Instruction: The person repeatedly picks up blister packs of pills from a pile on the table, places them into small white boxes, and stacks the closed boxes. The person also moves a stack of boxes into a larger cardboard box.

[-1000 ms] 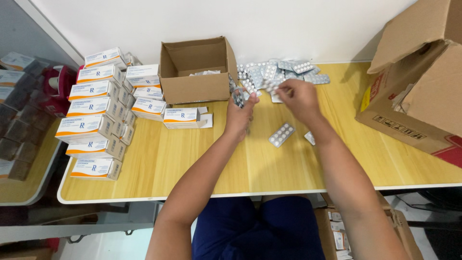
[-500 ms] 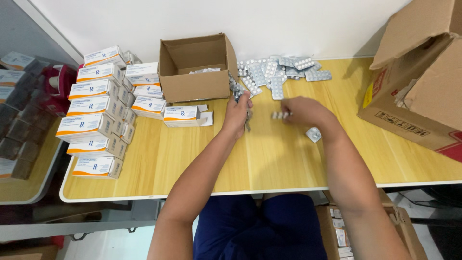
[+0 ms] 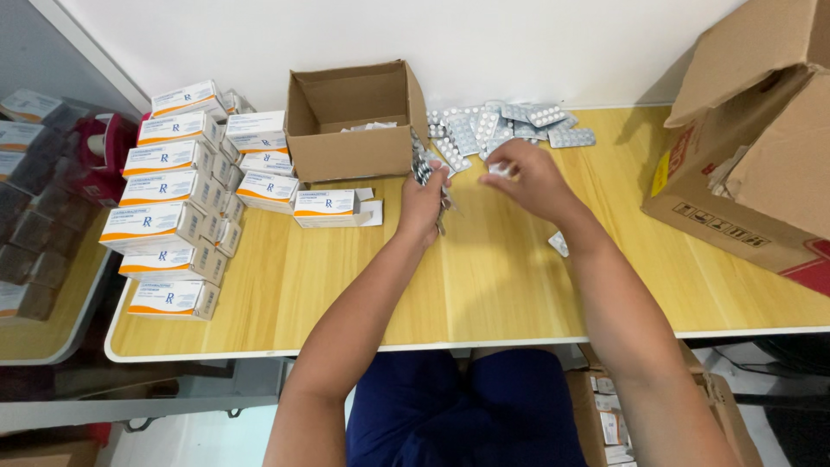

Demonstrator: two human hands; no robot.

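Hands are working over a pale yellow wooden tabletop (image 3: 363, 294), sorting silver foil blister strips of white tablets. Left hand (image 3: 424, 201) is gripping a stacked bundle of silver blister strips (image 3: 422, 169), fingers curled tight round it; bundle is standing on end, long axis running roughly away from the person, top edge pointing toward the open brown cardboard box (image 3: 350, 121). Right hand (image 3: 523, 177) is pinching what looks like one small strip, fingers nearly closed; strip mostly hidden so its direction can't be told. Loose heap of silver blister strips (image 3: 501, 125) is lying just beyond right hand, near the wall. Step in hand, prob: gathering strips into the bundle. Next move likely needs lining the new strip w/ the stack, edges flush. White-and-orange medicine cartons (image 3: 173, 190) are stacked at left; large brown carton (image 3: 752, 164) is sitting at right
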